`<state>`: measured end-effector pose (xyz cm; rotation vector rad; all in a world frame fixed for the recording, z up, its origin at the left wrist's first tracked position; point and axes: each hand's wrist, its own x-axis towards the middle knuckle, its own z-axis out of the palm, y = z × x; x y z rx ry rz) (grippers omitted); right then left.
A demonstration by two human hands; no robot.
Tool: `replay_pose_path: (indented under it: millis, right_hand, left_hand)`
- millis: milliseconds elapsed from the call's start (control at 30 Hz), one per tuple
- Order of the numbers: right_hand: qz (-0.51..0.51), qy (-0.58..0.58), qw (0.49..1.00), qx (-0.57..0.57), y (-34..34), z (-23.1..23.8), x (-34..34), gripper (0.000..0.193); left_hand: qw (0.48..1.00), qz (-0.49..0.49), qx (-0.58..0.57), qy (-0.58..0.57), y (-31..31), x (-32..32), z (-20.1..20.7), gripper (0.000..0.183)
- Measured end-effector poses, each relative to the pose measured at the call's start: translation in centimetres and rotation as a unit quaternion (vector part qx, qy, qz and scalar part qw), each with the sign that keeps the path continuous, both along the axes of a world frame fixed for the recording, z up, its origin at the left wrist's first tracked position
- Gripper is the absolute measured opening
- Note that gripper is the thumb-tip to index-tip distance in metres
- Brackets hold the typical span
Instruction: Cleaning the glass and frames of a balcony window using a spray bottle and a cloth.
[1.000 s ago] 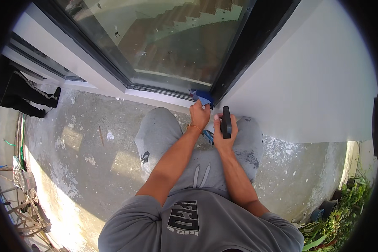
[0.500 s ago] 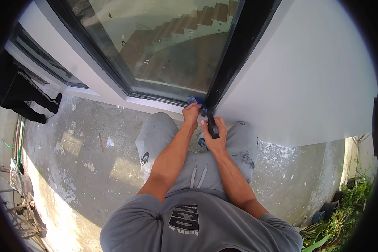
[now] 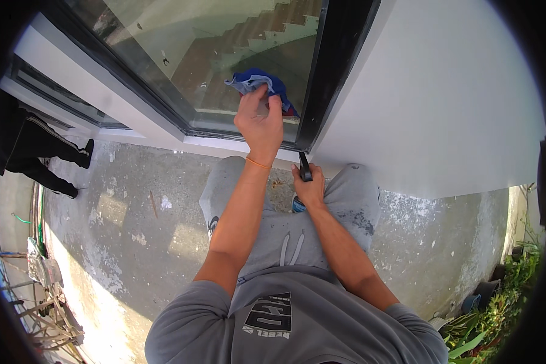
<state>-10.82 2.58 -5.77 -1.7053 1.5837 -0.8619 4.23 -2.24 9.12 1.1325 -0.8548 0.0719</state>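
My left hand (image 3: 259,121) is raised in front of the window glass (image 3: 249,54), its fingers closed on a blue cloth (image 3: 261,79) with a lighter blue side and a bit of red. The cloth is bunched up against or just before the pane; contact cannot be made out. Lower down, between my knees, my right hand (image 3: 310,189) grips a narrow black object (image 3: 304,167) whose kind is unclear. Its far end points at the bottom corner of the black window frame (image 3: 312,115). Below that hand, a blue and white can-like thing (image 3: 297,204) shows partly.
A white wall (image 3: 437,103) rises right of the frame, and a white sill (image 3: 215,145) runs below the glass. On the left stands a person in black trousers (image 3: 48,145). Potted plants (image 3: 497,309) line the right edge; sticks and clutter (image 3: 42,303) lie at lower left.
My left hand has moved up from the lower frame corner onto the glass area, carrying the cloth, which now shows more spread. My right hand has shifted slightly, still holding the black object.
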Motion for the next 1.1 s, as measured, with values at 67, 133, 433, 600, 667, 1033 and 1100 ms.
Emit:
replay_pose_path:
  millis: [67,133,433,600,667,1033,1100]
  right_hand:
    - [-0.012,0.001,1.0,-0.003,-0.2,-0.8,-0.5,0.04]
    - [-0.025,-0.009,1.0,0.016,-0.1,-0.3,-0.4,0.039]
    - [-0.042,-0.033,0.998,0.044,-0.2,-1.2,0.1,0.035]
    - [-0.035,-0.056,0.996,0.056,0.0,-0.3,-0.1,0.034]
    - [-0.026,-0.062,0.997,0.043,-0.3,0.2,-0.2,0.035]
    - [-0.028,-0.101,0.994,-0.006,0.6,-1.5,0.4,0.029]
    - [0.03,-0.118,0.989,-0.085,0.6,-1.0,-0.9,0.024]
  left_hand:
    - [0.995,-0.006,0.042,-0.093,-0.7,-2.8,-3.9,0.017]
    - [0.997,-0.027,0.073,-0.017,-0.9,-4.6,-8.9,0.015]
    - [0.971,-0.126,0.182,0.086,-0.7,-4.5,-12.8,0.007]
    - [0.99,-0.043,-0.006,-0.132,-2.0,-4.8,-0.7,0.017]
    - [0.965,-0.012,-0.01,-0.26,-2.6,-4.2,-0.7,0.017]
    - [0.932,-0.145,0.249,-0.219,0.6,-0.7,-15.0,0.008]
    - [0.943,-0.112,0.183,-0.255,0.0,-0.4,-10.5,0.012]
